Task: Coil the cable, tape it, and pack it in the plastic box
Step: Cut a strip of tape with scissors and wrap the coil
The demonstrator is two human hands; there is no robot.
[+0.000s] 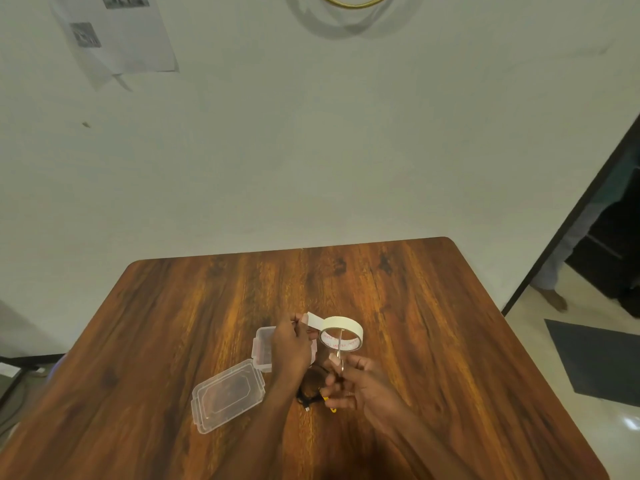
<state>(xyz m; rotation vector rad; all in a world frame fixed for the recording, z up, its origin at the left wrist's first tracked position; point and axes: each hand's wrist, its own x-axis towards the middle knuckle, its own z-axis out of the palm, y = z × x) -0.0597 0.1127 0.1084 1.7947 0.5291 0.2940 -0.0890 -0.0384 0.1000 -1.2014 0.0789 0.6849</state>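
Observation:
A roll of white tape [341, 336] is held up over the table, with a short strip pulled out to its left. My left hand [291, 344] pinches the free end of that strip. In my right hand [360, 386] are scissors [340, 355] with yellow handles, whose blades point up across the roll's opening. A dark coiled cable [311, 382] lies on the table below and between my hands, partly hidden by them. The clear plastic box [261, 344] stands open behind my left hand. Its lid [227, 396] lies flat to the left.
The wooden table [415, 306] is pushed against a white wall. Its right edge borders a tiled floor with a dark mat [595, 362]. A person's foot [554, 299] shows by a doorway at the far right. Papers [114, 36] hang on the wall.

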